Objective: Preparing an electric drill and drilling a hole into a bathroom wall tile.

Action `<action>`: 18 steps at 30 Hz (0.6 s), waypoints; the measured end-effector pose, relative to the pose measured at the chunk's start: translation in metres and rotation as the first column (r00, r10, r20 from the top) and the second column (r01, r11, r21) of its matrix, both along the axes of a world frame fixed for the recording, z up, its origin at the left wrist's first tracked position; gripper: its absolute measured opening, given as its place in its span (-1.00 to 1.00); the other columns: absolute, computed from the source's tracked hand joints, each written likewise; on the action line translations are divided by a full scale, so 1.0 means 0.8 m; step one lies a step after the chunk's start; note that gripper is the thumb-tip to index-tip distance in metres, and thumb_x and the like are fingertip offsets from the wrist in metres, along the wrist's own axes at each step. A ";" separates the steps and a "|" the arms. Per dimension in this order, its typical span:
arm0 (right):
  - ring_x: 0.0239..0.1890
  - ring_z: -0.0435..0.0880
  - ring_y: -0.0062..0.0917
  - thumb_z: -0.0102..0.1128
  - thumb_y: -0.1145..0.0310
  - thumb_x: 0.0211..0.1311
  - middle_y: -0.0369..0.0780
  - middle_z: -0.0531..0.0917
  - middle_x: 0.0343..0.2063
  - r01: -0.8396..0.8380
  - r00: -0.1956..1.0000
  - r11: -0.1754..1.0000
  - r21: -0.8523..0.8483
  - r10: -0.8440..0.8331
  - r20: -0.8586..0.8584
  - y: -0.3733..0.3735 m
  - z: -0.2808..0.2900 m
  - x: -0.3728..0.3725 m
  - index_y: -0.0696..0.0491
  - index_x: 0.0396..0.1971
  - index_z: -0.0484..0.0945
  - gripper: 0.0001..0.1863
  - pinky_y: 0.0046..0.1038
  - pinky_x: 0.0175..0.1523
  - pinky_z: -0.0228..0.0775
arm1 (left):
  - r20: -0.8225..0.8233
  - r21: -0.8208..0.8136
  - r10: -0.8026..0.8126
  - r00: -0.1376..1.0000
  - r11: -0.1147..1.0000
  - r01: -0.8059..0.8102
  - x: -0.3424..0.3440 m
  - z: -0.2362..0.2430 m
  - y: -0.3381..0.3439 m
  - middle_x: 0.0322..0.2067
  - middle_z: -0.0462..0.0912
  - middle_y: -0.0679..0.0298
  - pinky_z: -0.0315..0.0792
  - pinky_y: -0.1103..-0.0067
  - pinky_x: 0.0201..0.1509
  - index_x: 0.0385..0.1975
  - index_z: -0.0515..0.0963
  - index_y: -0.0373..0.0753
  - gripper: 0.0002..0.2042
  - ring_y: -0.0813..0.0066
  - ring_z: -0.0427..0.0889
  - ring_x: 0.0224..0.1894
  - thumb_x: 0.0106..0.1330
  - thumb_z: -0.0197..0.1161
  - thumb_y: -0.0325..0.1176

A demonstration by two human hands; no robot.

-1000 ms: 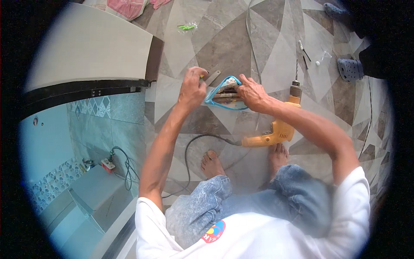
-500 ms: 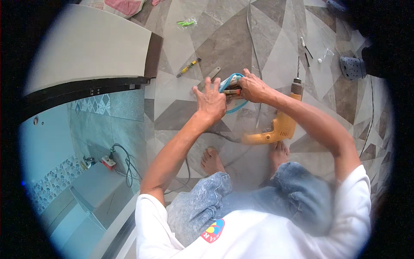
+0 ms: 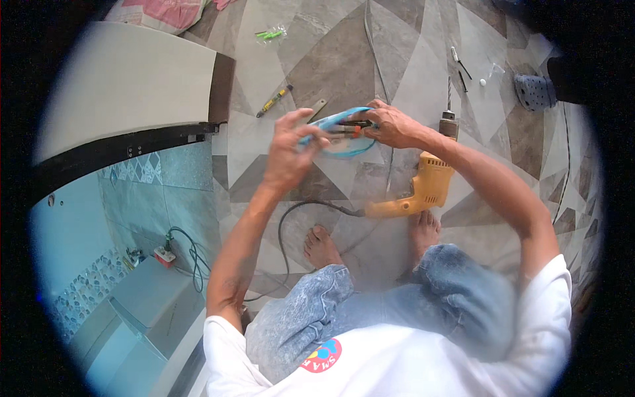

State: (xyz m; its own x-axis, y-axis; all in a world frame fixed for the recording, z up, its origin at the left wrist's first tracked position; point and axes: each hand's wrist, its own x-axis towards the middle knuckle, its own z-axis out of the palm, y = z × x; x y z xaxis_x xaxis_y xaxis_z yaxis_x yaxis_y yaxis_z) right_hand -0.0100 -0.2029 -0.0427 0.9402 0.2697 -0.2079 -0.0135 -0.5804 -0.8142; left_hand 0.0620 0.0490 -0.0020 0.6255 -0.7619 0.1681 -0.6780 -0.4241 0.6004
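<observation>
My right hand (image 3: 393, 126) grips the blue-edged pouch (image 3: 350, 154) in front of me; my left hand (image 3: 292, 149) is at its other side (too blurry to tell if holding). It's open, something orange (image 3: 357, 132) left inside; a yellow marker (image 3: 274, 102) is out.

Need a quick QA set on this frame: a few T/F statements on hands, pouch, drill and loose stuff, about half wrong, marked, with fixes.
1. The right hand grips the blue-rimmed pouch. True.
2. The left hand is flat on the floor. False: it is up at the pouch's left side.
3. The yellow drill has a bit fitted. True.
4. The right hand is holding the drill. False: the drill is on the floor, with the right forearm passing over it.
5. A yellow pen-like stick lies left of the pouch. True.
6. The clear packet of green pieces lies right of the drill. False: it lies well to the left of it.
</observation>
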 end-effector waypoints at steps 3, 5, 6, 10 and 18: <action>0.01 0.42 -0.12 0.13 0.35 0.08 -0.02 0.51 -0.12 0.035 0.999 0.985 -0.170 -0.032 0.016 0.007 0.003 0.002 0.01 0.02 0.54 -0.57 -0.25 0.12 0.35 | -0.597 -0.042 0.284 0.750 0.923 -0.384 0.025 0.021 0.007 -0.24 0.62 0.34 0.49 0.64 -0.25 -0.23 0.57 -0.25 -0.82 0.63 0.56 -0.21 0.35 0.22 -0.27; 0.03 0.40 -0.12 0.14 0.41 0.05 -0.03 0.43 -0.04 -0.052 0.991 0.929 -0.366 0.003 -0.132 0.017 0.011 0.007 -0.07 0.04 0.54 -0.54 -0.10 0.09 0.37 | -0.636 0.018 0.329 0.698 0.911 -0.413 0.039 0.021 0.000 -0.27 0.62 0.36 0.48 0.63 -0.26 -0.22 0.55 -0.24 -0.81 0.63 0.56 -0.22 0.37 0.18 -0.25; 0.03 0.40 -0.12 0.14 0.41 0.05 -0.03 0.43 -0.04 -0.047 0.994 0.936 -0.348 0.011 -0.106 0.023 0.015 0.009 -0.07 0.04 0.54 -0.54 -0.10 0.09 0.37 | -0.657 0.048 0.359 0.663 0.897 -0.438 0.046 0.021 -0.005 -0.31 0.62 0.37 0.47 0.62 -0.27 -0.21 0.54 -0.23 -0.80 0.62 0.56 -0.23 0.40 0.15 -0.22; 0.11 0.32 -0.12 0.21 0.46 -0.07 -0.09 0.28 0.01 -0.033 0.970 0.896 -0.443 -0.077 -0.229 0.041 0.027 0.016 -0.22 0.00 0.56 -0.48 0.06 -0.10 0.45 | -0.967 -0.125 0.079 0.242 0.682 -0.721 0.077 0.022 -0.016 -0.33 0.62 0.32 0.47 0.48 -0.31 -0.32 0.50 -0.17 -0.78 0.59 0.57 -0.32 0.42 0.10 -0.15; 0.07 0.31 -0.09 0.27 0.42 0.01 -0.01 0.32 -0.02 0.000 0.988 0.917 -0.398 -0.062 -0.144 0.056 -0.003 0.023 0.02 -0.05 0.56 -0.59 -0.01 -0.04 0.45 | -0.051 0.492 0.346 0.937 0.825 -0.278 0.096 -0.036 0.003 -0.41 0.63 -0.03 0.47 0.25 -0.13 -0.14 0.51 -0.36 -0.62 0.04 0.63 -0.32 0.30 0.17 -0.12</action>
State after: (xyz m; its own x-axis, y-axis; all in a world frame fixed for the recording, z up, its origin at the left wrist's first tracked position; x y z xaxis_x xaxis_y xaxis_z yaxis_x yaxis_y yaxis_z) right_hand 0.0084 -0.1582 -0.0455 0.8959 0.1074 -0.4310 -0.1407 -0.8518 -0.5047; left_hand 0.1391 0.0514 -0.0309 0.8334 -0.4874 -0.2607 -0.3899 -0.8527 0.3477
